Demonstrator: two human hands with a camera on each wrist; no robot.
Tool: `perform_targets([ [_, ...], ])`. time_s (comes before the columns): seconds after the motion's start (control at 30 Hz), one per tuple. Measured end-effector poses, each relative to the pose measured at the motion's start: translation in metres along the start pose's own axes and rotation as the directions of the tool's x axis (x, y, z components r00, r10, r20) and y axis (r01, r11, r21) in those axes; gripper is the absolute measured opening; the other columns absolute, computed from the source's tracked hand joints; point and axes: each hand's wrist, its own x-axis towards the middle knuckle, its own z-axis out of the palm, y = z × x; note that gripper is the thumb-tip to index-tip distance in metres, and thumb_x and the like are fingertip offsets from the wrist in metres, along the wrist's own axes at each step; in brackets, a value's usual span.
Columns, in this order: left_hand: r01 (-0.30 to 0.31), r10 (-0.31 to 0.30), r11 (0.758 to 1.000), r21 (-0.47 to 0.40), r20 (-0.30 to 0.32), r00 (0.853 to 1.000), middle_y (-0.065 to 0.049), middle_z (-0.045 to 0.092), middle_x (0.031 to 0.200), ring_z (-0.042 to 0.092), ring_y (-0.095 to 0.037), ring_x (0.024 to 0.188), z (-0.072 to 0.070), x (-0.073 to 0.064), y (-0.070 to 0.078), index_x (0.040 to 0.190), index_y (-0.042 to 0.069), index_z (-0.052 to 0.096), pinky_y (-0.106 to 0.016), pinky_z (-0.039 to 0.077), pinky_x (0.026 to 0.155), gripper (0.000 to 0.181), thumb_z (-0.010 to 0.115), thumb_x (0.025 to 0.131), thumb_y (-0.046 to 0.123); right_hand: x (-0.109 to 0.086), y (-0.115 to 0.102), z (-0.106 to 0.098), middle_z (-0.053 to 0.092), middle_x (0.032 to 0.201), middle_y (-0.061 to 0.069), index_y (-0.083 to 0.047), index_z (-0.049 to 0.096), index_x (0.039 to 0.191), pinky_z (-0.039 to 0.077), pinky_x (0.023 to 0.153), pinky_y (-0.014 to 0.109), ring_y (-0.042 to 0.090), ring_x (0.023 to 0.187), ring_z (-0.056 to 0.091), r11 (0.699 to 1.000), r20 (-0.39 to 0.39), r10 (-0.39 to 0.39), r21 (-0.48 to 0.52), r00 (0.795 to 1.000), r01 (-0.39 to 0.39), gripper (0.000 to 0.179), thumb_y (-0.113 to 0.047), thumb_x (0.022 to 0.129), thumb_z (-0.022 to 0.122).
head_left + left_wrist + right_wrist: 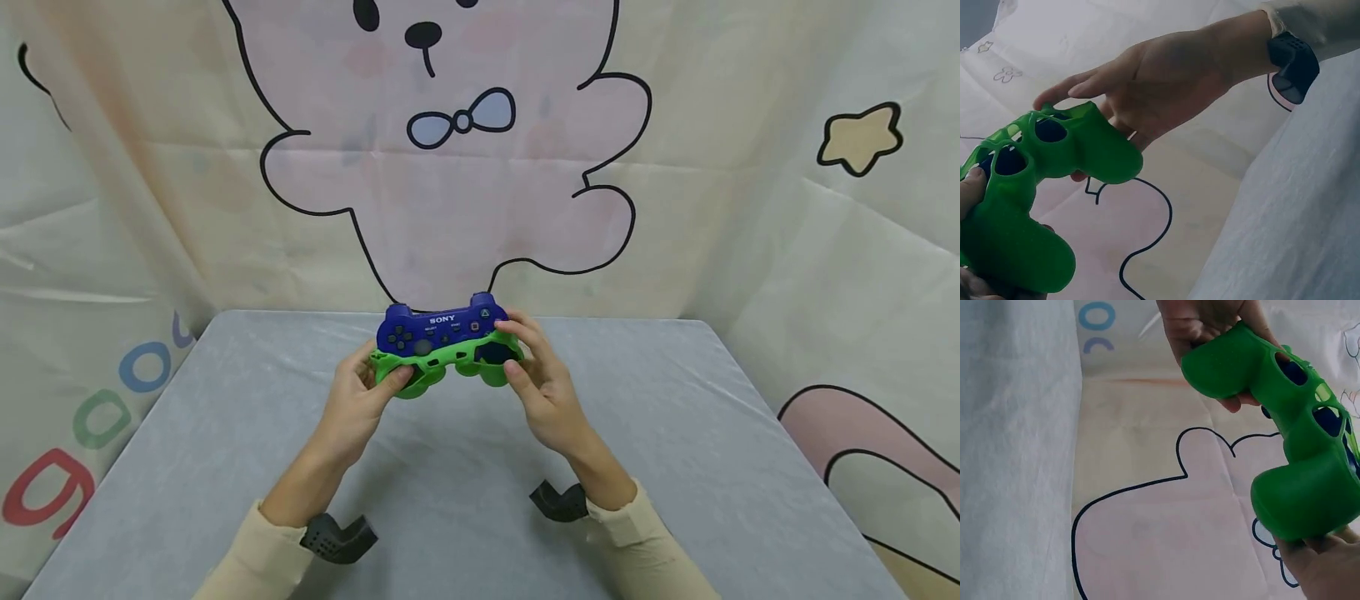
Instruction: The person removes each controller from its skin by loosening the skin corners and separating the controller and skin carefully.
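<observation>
A blue Sony game controller [438,329] is held up over the table, its face with buttons toward me. A bright green silicone cover [453,354] wraps its lower part and grips, while the blue upper part shows above it. My left hand [356,392] holds the left end, thumb on the front near the cover's edge. At the right end my right hand [551,396] grips the cover, with thumb low and fingers up by the face buttons. Both wrist views show the cover's rounded grips [1107,150] and openings with blue behind them [1327,420].
A table with a grey-blue cloth [465,500] lies below the hands. Patterned curtains [712,125] hang behind it and at both sides. Black wrist-worn camera mounts [337,540] stick out from both wrists, beside cream sleeves [262,558].
</observation>
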Motion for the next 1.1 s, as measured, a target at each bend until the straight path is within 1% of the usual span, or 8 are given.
perform_targets([
  [0.23,-0.056,0.056,0.997,0.047,-0.004,0.998,0.012,0.072,0.114,0.071,-0.006,0.103,0.008,-0.001,-0.003,0.135,-0.004,0.055,-0.024,0.059,0.087,0.041,0.065,0.097,0.003,0.001,0.002,0.001,0.041,0.153,0.015,0.009,0.052,0.13,0.054,0.096,0.022,0.016,0.13,0.057,0.999,-0.127,-0.02,-0.027,0.992,0.016,0.029,0.006,0.101,0.052],
  [0.43,-0.068,0.073,0.993,0.099,-0.048,0.996,0.014,0.072,0.112,0.072,-0.005,0.1,0.015,-0.003,-0.004,0.133,-0.004,0.058,-0.024,0.06,0.085,0.041,0.067,0.094,0.001,0.002,0.006,0.002,0.054,0.138,0.023,0.013,0.057,0.099,0.053,0.095,0.025,0.012,0.118,0.065,0.997,-0.273,-0.082,-0.03,0.959,0.077,0.009,0.006,0.097,0.061],
  [0.57,-0.057,0.068,0.989,0.139,-0.081,0.994,0.014,0.072,0.112,0.072,-0.006,0.101,0.018,-0.004,-0.004,0.133,-0.001,0.059,-0.023,0.06,0.085,0.04,0.067,0.095,0.003,0.002,0.008,0.004,0.055,0.137,0.029,0.014,0.057,0.096,0.052,0.103,0.026,0.012,0.125,0.062,0.996,-0.326,-0.079,-0.059,0.942,0.063,0.014,0.002,0.097,0.062],
  [0.7,-0.015,0.037,0.986,0.164,-0.132,0.991,0.011,0.071,0.111,0.072,-0.008,0.1,0.018,-0.004,-0.006,0.133,0.002,0.061,-0.024,0.06,0.084,0.038,0.067,0.096,0.005,0.003,0.009,0.008,0.059,0.137,0.018,0.015,0.056,0.096,0.05,0.107,0.029,0.016,0.132,0.058,0.994,-0.363,-0.102,-0.074,0.926,0.081,0.014,0.002,0.097,0.062],
  [0.8,0.03,-0.001,0.986,0.161,-0.181,0.983,0.009,0.07,0.11,0.071,-0.008,0.1,0.018,-0.003,-0.006,0.134,0.004,0.061,-0.023,0.06,0.084,0.037,0.066,0.097,0.007,0.003,0.008,0.009,0.058,0.136,0.012,0.015,0.055,0.096,0.051,0.106,0.031,0.019,0.133,0.057,0.991,-0.349,-0.13,-0.06,0.928,0.116,0.015,0.002,0.096,0.063],
  [0.9,0.067,-0.039,0.989,0.131,-0.211,0.977,0.01,0.07,0.108,0.07,-0.007,0.099,0.016,-0.003,-0.005,0.134,0.004,0.061,-0.022,0.059,0.083,0.037,0.066,0.098,0.008,0.003,0.008,0.008,0.054,0.137,0.015,0.013,0.057,0.095,0.051,0.107,0.032,0.018,0.133,0.055,0.99,-0.304,-0.135,-0.077,0.943,0.117,0.009,0.007,0.094,0.064],
  [1.0,0.091,-0.075,0.993,0.073,-0.188,0.979,0.011,0.07,0.107,0.07,-0.006,0.099,0.013,-0.002,-0.003,0.135,0.002,0.059,-0.023,0.06,0.083,0.038,0.064,0.099,0.008,0.002,0.006,0.005,0.048,0.143,0.02,0.009,0.059,0.097,0.047,0.11,0.028,0.017,0.135,0.051,0.991,-0.231,-0.109,-0.107,0.967,0.086,0.005,0.01,0.093,0.063],
  [1.1,0.116,-0.114,0.993,0.002,-0.15,0.982,0.011,0.071,0.105,0.071,-0.006,0.097,0.011,-0.002,-0.002,0.131,0.003,0.061,-0.025,0.061,0.082,0.032,0.062,0.1,0.009,0.002,0.005,0.0,0.041,0.151,0.019,0.006,0.057,0.116,0.048,0.107,0.025,0.017,0.134,0.052,0.997,-0.141,-0.049,-0.066,0.989,0.04,0.019,0.007,0.097,0.06],
])
